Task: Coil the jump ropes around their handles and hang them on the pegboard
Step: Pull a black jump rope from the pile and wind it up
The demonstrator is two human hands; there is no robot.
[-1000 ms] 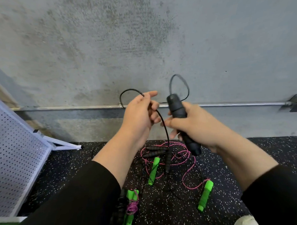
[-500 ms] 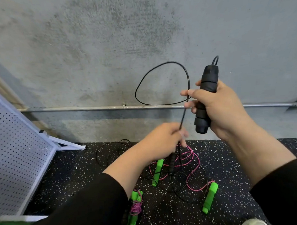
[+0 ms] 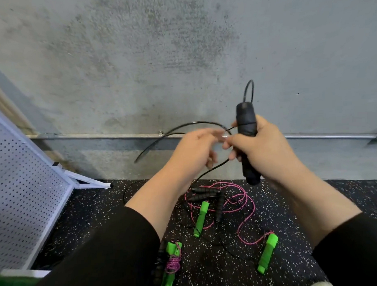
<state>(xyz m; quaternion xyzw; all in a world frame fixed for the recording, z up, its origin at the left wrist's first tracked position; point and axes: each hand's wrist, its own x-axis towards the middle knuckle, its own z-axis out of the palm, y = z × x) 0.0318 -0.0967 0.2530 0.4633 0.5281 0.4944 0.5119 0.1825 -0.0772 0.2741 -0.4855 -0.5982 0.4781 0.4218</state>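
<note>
Gripping a black foam handle (image 3: 246, 128) upright, the right hand (image 3: 262, 148) has its fingers curled round the grip's middle, with one turn of thin black cord (image 3: 195, 123) drawn across the ribbed foam just above the thumb. A small loop of the same cord stands up from the handle's top. The left hand (image 3: 192, 151) sits just beside it, blurred; the glossy cord arcs over and runs beneath it, but whether the fingers pinch it I cannot tell.

Down on the black rubber floor (image 3: 100, 210), speckled white, lie the other ropes. A pink braided cord (image 3: 243, 199) sprawls in loose loops between two chunky green foam handles (image 3: 202, 218), one near the middle and the other off to the right, well apart. Several slim black ribbed handles (image 3: 206, 193) lie tangled among the pink loops. Nearer the person, a second pair of green handles (image 3: 171, 265) rests side by side, bound with a tight wrap of pink cord.

A white perforated pegboard (image 3: 20, 191) leans at the left on its frame. Behind everything rises a rough, mottled grey concrete wall (image 3: 159, 58), with a thin metal pipe (image 3: 332, 136) running along it.
</note>
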